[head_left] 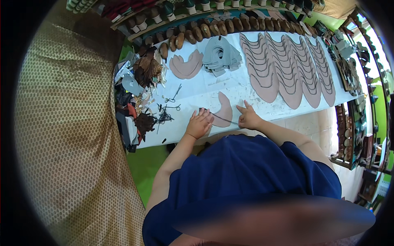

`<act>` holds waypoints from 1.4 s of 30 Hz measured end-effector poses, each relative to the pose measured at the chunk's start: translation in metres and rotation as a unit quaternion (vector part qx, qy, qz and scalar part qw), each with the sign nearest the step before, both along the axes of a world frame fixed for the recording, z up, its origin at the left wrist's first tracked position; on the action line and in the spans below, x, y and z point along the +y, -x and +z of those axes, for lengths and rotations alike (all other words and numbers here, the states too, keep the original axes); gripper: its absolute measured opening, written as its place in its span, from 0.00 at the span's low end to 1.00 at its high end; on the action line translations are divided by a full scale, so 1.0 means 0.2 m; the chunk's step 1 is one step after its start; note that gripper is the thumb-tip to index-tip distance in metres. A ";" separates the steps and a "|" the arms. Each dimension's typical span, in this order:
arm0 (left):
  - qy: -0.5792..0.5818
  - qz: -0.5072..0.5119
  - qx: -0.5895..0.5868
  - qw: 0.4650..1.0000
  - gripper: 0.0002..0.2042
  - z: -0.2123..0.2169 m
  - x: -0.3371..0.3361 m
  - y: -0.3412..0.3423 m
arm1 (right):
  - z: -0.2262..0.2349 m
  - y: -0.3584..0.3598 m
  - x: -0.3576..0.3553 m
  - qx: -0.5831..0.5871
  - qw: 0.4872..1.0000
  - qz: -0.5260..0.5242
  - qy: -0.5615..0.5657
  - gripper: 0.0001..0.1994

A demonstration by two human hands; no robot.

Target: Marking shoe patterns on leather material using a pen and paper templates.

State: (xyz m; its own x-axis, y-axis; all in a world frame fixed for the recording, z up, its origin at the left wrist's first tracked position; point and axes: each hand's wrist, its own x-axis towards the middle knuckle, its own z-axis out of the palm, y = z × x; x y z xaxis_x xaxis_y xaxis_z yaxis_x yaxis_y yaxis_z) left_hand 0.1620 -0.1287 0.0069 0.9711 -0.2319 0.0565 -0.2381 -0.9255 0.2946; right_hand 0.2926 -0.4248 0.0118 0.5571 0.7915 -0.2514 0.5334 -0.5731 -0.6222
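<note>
**Hands on the leather piece at the table's near edge**

I am pressing my left hand [199, 124] flat, fingers spread, on the near end of a pink leather piece [223, 111] by the table's [193, 88] near edge. My right hand [248, 118] is resting just beside it, forefinger out, gripping nothing. A dark cord [223, 119] is crossing the piece. Farther off, rows of pink pieces [287, 65] are lying toward the far edge, beside grey pieces [219, 53].

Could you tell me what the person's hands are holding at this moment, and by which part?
Neither grips anything. The left hand and right hand press flat on a pink crescent-shaped cut piece, one at each end, on the white table.
</note>
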 end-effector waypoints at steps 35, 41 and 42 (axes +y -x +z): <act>-0.046 0.015 0.088 0.995 0.34 -0.05 -0.01 -0.02 | 0.02 0.09 0.14 -0.043 0.996 0.074 -0.034 0.04; -0.074 0.019 0.085 0.993 0.33 -0.05 -0.01 -0.03 | -0.02 0.09 0.12 -0.051 0.996 0.055 -0.052 0.04; -0.086 0.015 0.102 0.991 0.33 -0.02 -0.01 -0.04 | -0.01 0.09 0.12 -0.052 0.996 0.055 -0.051 0.04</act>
State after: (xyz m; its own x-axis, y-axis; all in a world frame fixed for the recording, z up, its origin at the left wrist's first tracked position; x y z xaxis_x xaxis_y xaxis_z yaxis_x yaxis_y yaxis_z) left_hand 0.1710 -0.1308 0.0022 0.9648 -0.1915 -0.1801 -0.1607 -0.9719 0.1720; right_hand 0.2751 -0.4005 0.0090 0.4848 0.8674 -0.1124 0.6536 -0.4447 -0.6124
